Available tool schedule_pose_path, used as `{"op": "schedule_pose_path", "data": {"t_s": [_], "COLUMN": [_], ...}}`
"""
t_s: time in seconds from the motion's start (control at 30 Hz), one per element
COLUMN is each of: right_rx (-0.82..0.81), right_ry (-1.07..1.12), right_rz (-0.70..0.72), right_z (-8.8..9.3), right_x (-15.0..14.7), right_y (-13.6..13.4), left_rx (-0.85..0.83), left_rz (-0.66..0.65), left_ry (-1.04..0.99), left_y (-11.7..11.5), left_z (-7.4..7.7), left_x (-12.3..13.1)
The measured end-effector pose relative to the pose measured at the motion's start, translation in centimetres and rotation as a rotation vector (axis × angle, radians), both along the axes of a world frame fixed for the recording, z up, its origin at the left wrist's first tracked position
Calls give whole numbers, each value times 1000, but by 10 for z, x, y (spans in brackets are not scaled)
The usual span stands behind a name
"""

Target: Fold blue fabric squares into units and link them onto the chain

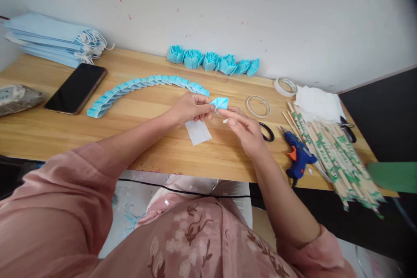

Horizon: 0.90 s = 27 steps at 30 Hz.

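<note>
My left hand (190,108) pinches a small folded light-blue paper piece (220,103) above the wooden table (156,147). My right hand (244,128) is beside it with fingers stretched toward the piece, the fingertips touching its lower edge. A white paper slip (198,132) lies on the table just under both hands. A long curved chain of folded blue pieces (137,84) runs from my left hand toward the left.
Several blue paper flowers (211,61) line the wall. A phone (76,89) and a stack of blue face masks (52,39) lie at left. At right are tape rolls (258,106), black scissors (267,131), a blue glue gun (298,154) and wrapped wooden sticks (332,152).
</note>
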State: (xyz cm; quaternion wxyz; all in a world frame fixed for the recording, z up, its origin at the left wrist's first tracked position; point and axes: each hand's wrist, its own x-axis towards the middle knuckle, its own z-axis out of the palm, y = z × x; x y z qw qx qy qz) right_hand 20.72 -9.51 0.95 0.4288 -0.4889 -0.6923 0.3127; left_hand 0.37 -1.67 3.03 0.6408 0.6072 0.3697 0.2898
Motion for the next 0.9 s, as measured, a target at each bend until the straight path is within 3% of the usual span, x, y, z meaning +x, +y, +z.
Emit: {"op": "schedule_pose_path", "data": {"t_s": [0.2, 0.57, 0.9], "right_rx": [2, 55, 68], "right_ry": [-13, -46, -51], "right_rz": [1, -1, 5], "right_z": [-1, -3, -5], "right_x": [0, 0, 0], "right_y": [0, 0, -1], "left_rx": [75, 296, 196], "left_rz": [-33, -68, -21], "left_ry": [30, 94, -7], "left_y": [3, 4, 4], "left_z": [-7, -4, -8], "left_x": [-3, -6, -6]}}
